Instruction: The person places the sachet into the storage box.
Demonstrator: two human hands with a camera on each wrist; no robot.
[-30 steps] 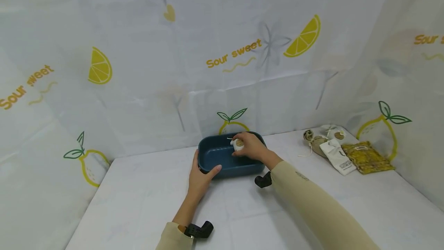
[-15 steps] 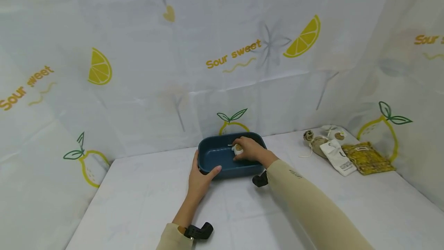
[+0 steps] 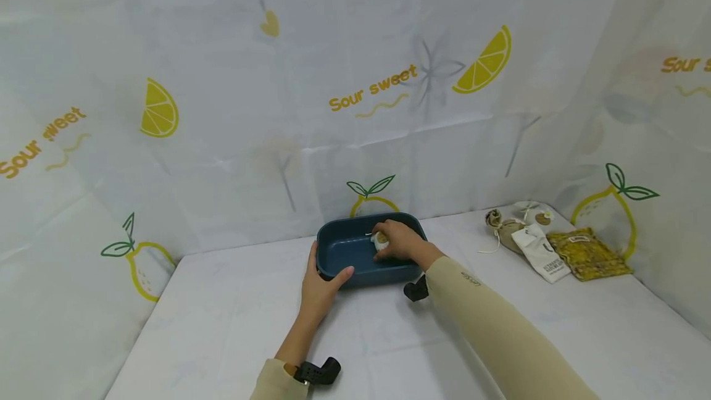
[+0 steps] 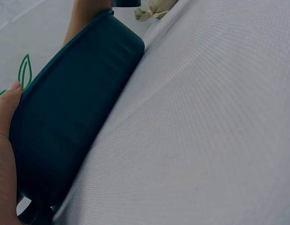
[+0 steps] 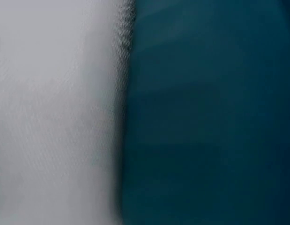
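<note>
One small white pouch (image 3: pixel 380 242) with a tan patch sits inside the blue tub (image 3: pixel 383 276), right of its middle, between the thumb and fingers of the right hand (image 3: pixel 404 242), which look closed round it; whether it rests on the tub's floor I cannot tell. Judging by its look, it should be light, soft and slow to slip, with little to break, so a gentle pinch across its fuller body is the best hold; the thin cord at its left would probably let it swing. The left hand (image 3: pixel 318 292) lies with fingers spread straight along the tub's left end and thumb at the near rim, though the fingertips are hidden. The tub, standing on the counter (image 3: pixel 239 307), looks stiff, smooth and fairly light, likely to slide if pushed, so bracing its end or rim makes sense. Well to the right, a brown drawstring bag (image 3: pixel 511 236), a printed white packet (image 3: pixel 541 253) and a yellow patterned bag (image 3: pixel 590 255) look equally soft.
</note>
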